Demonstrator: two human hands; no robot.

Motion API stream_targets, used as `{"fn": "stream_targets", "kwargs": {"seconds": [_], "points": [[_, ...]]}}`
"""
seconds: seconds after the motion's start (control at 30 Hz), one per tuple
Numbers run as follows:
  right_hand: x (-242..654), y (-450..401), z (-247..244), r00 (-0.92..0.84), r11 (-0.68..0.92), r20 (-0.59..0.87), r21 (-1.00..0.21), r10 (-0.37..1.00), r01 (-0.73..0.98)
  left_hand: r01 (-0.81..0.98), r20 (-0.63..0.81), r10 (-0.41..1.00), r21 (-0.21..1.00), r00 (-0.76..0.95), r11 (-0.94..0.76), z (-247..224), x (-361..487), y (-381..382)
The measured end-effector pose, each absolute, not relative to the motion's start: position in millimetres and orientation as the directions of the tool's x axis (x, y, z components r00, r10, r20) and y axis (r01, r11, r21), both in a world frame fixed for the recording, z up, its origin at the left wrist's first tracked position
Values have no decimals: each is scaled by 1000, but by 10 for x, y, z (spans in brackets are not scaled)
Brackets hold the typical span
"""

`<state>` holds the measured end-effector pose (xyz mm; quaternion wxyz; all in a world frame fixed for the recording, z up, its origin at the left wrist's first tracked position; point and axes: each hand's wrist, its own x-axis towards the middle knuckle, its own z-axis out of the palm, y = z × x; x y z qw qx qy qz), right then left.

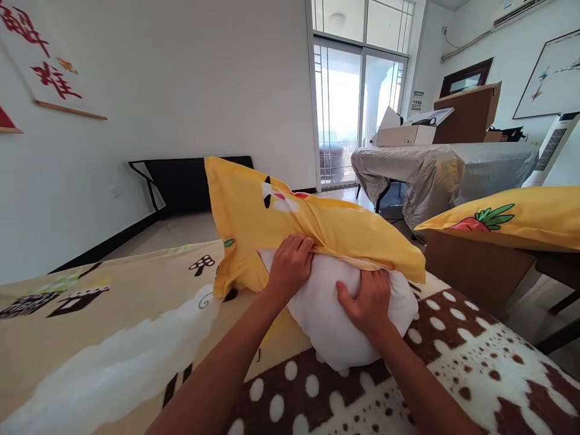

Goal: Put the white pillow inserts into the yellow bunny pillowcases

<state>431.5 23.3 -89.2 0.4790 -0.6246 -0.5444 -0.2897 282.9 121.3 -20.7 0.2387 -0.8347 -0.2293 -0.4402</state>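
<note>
A yellow pillowcase (254, 211) with printed figures lies over the far part of a white pillow (335, 320), whose near end bulges out of the opening. My left hand (292, 263) is closed on the pillowcase edge, knuckles up, at the left of the opening. At the right of the opening, my right hand (369, 302) rests on the white pillow, its fingertips tucked at the yellow edge and its thumb apart. Whatever those fingertips grip is hidden under the cloth.
Beneath the pillow spreads a patterned blanket (149, 338), beige and brown. Another yellow pillow (539, 211) sits on a brown box (475, 266) at the right. Behind stands a plastic-covered table (408, 169) with cartons. A black folded frame (185, 184) leans by the wall.
</note>
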Motion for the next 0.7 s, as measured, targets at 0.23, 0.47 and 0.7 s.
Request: {"fn": "stream_targets", "kwargs": {"seconds": [0.23,0.47,0.7], "points": [[4405,290,-871,156,-23,811,-174,564,984,532,880,-6,-293,475,-795,-258,3115,1141],[4670,424,-1029,169,-8,738,-216,653,976,463,728,-57,-492,683,-737,-684,3128,752],[4541,318,-827,186,15,718,-264,671,964,554,612,177,-508,771,-660,-531,2971,879]]}}
